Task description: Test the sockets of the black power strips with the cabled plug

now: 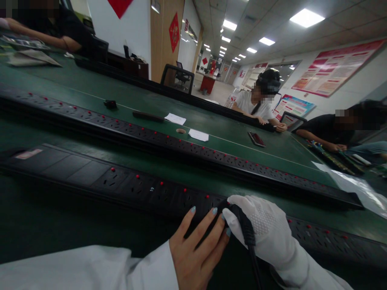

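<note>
A long black socket strip (130, 181) with red dots beside its sockets lies across the green table in front of me. My bare left hand (201, 245) rests on the strip's near edge with its fingers spread, the fingertips close to a black plug. In a white dotted glove, my right hand (263, 229) is closed round the black plug (240, 217), which sits against a socket of the strip. The plug's cable (254, 262) hangs down toward me. How deep the plug's pins are in the socket is hidden.
A second long socket strip (187, 145) lies behind, parallel to the first. Beyond it are paper slips (198, 135), a black bar (148, 117) and a phone (256, 139). People sit at the table's far side and left.
</note>
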### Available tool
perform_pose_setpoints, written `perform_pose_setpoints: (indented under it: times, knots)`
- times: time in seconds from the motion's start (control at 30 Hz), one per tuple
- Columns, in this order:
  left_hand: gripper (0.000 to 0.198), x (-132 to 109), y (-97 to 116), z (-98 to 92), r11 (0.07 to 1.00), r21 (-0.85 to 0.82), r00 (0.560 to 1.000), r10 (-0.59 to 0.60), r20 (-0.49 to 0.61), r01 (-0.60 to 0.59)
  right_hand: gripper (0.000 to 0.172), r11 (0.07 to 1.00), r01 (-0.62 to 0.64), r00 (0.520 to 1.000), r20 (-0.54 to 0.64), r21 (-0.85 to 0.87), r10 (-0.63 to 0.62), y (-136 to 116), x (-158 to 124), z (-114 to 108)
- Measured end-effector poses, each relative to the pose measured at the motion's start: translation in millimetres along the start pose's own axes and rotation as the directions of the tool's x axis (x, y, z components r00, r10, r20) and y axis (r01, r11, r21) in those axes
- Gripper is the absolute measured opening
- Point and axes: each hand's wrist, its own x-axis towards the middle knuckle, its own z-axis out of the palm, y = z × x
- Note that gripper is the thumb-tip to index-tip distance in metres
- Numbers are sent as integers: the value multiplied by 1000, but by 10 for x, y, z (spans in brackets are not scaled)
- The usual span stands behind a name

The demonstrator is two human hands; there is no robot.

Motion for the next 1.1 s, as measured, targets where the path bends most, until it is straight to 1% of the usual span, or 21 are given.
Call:
perform_pose_setpoints:
  times: [0.17, 0.33, 0.47, 0.67, 0.87, 1.1]
  knots:
    - [44, -3, 8, -22, 999, 45, 999, 5, 42, -7, 23, 1000, 6, 1000, -7, -6, -6, -1, 10, -1]
    - [41, -5, -3, -24, 999, 34, 999, 29, 30, -30, 23, 1000, 2, 1000, -1, -1, -2, -7, 15, -8]
    - [41, -6, 3, -4, 1000, 22, 1000, 15, 6, -15, 23, 1000, -5, 1000, 3, 7, 5, -11, 22, -19]
    - [40, -10, 6, -12, 999, 28, 999, 13, 39, -14, 22, 1000, -8, 1000, 20, 0, 8, -7, 9, -2]
    - [39, -1, 7, -5, 1000, 21, 1000, 6, 7, -7, 23, 1000, -14, 1000, 11, 2, 14, -5, 1, 15]
    - [41, -3, 6, -27, 999, 43, 999, 13, 37, -14, 24, 999, -23, 999, 27, -23, 24, -10, 8, 2]
